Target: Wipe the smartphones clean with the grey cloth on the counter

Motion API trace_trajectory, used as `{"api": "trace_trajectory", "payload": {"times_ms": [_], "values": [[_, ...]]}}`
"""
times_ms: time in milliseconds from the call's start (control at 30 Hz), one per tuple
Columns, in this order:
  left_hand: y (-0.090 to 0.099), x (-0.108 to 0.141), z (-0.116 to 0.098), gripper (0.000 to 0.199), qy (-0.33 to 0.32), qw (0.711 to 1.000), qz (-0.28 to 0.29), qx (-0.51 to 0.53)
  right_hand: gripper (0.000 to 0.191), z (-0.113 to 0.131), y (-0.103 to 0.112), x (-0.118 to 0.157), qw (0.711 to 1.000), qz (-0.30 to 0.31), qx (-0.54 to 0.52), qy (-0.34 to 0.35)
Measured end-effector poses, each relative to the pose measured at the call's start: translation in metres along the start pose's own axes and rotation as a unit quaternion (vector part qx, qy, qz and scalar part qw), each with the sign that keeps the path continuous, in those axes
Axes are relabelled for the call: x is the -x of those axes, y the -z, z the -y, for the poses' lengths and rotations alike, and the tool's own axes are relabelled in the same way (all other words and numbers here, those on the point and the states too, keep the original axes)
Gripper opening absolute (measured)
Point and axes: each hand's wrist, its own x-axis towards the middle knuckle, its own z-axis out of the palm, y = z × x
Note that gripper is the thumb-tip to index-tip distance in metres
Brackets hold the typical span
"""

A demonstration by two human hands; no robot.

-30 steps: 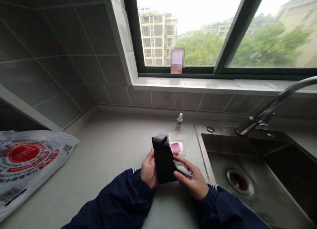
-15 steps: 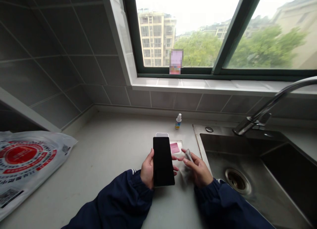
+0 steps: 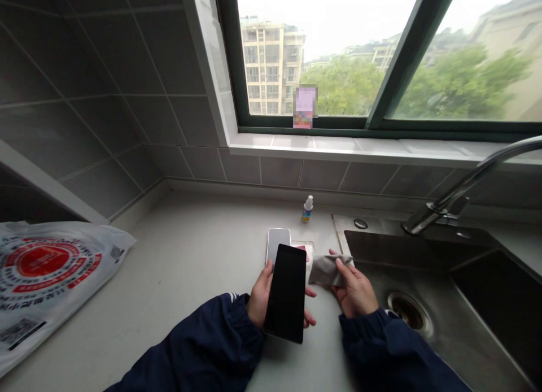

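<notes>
I see left grip [image 3: 259, 300] closed around a black rectangular phone [image 3: 287, 293]. Right grip [image 3: 357, 290] pinches thin grey cloth [image 3: 325, 270], right of it.

A single head camera looks forward and down from above the near side of the countertop [image 3: 199, 256], close enough that the left hand [image 3: 259, 299] and right hand [image 3: 359, 291] fall in the near middle of its view; it faces the window [image 3: 400, 70] at the far side, takes in part of a plastic bag [image 3: 55, 279] at the left, and reaches the sink [image 3: 461, 313] and cut-off faucet [image 3: 457, 183] at the right
</notes>
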Motion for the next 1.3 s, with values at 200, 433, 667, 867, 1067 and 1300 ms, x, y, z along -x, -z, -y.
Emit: {"api": "trace_trajectory", "payload": {"times_ms": [200, 433, 667, 867, 1067, 1300], "values": [[0.011, -0.003, 0.007, 0.101, 0.1, 0.994, 0.038, -0.03, 0.038, 0.005, -0.001, 0.001, 1.0, -0.013, -0.005, -0.01], [0.015, -0.004, 0.006, 0.099, 0.114, 0.993, 0.013, -0.033, 0.046, 0.009, 0.009, -0.009, 0.996, -0.025, 0.06, 0.064], [0.004, -0.003, 0.004, 0.095, 0.133, 0.991, 0.02, -0.004, 0.045, -0.015, -0.005, 0.02, 0.937, 0.172, 0.255, 0.168], [-0.01, -0.008, 0.002, 0.054, -0.067, 0.995, -0.045, 0.058, 0.061, -0.038, 0.004, 0.026, 0.616, 0.285, 0.609, 0.411], [-0.01, -0.008, 0.002, 0.053, -0.057, 0.994, -0.065, 0.062, 0.067, -0.033, 0.003, 0.028, 0.563, 0.298, 0.645, 0.422], [-0.012, -0.006, 0.001, 0.052, -0.06, 0.994, -0.062, 0.07, 0.06, -0.033, 0.001, 0.028, 0.572, 0.289, 0.643, 0.419]]}}
